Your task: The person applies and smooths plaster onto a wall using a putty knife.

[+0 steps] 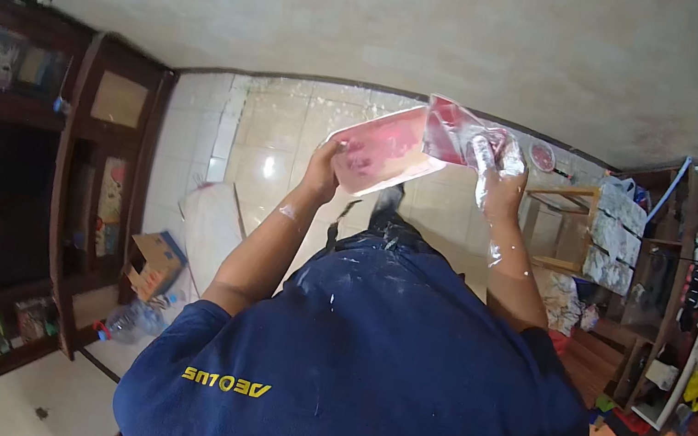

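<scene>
My left hand point(322, 173) is closed on the left edge of a shallow, pale rectangular tray point(390, 146) with pinkish-red smears inside. The tray is held tilted in front of my body, above the tiled floor. At its right end, my right hand point(500, 184) grips a crumpled, shiny reddish plastic piece point(448, 131) that meets or overlaps the tray's corner. Whether the piece is a bag or a sheet, I cannot tell. White paint-like stuff coats the fingers of my right hand, and white spots mark both forearms.
A plastered wall point(402, 22) rises ahead of the white-spotted tiled floor point(278, 117). A round pinkish container point(543, 156) stands near the wall. Right of me are a wooden frame point(562, 200) and cluttered shelves; dark cabinets point(0, 185) and a cardboard box point(156, 263) stand left.
</scene>
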{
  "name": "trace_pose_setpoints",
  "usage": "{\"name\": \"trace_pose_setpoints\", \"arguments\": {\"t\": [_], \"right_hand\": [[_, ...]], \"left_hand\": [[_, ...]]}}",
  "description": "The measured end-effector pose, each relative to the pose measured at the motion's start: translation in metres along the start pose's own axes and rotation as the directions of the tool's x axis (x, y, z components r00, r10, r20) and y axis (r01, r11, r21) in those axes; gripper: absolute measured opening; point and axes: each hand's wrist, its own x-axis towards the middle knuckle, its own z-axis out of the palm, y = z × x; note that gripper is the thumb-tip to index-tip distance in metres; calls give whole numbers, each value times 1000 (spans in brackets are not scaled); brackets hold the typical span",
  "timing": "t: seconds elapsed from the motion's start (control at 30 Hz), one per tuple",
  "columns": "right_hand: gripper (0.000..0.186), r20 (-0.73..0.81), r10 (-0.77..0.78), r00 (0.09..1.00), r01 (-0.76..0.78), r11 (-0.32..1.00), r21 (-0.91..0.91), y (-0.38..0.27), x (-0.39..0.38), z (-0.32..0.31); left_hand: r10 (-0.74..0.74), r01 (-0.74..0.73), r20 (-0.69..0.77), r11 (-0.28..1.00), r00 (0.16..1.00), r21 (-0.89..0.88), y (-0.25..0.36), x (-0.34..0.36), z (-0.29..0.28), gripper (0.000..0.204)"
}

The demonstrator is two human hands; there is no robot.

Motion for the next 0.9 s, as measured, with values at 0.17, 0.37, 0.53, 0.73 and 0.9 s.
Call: {"name": "trace_pose_setpoints", "arguments": {"t": [0.17,0.37,0.53,0.73,0.9], "right_hand": [[23,582,-368,725,671,568,-476,-61,-58,-4],[27,719,-3,695,679,332,-655,-79,-119,-25],[28,701,-23,713,648,402,-647,-87,-159,-81],[31,499,49,865,460,316,-830,-74,-186,-189],[47,271,-105,957,288,469,-835,-57,-218,-324]], "left_hand": [[-1,5,68,999,998,-48,-40,-66,25,46],[-30,38,168,998,985,-41,-84,-111,43,57],[-112,117,196,993,974,-18,-113,-147,82,60],[-113,92,258,992,960,92,-180,-152,155,62],[-198,173,306,979,931,107,-271,-144,247,61]]}}
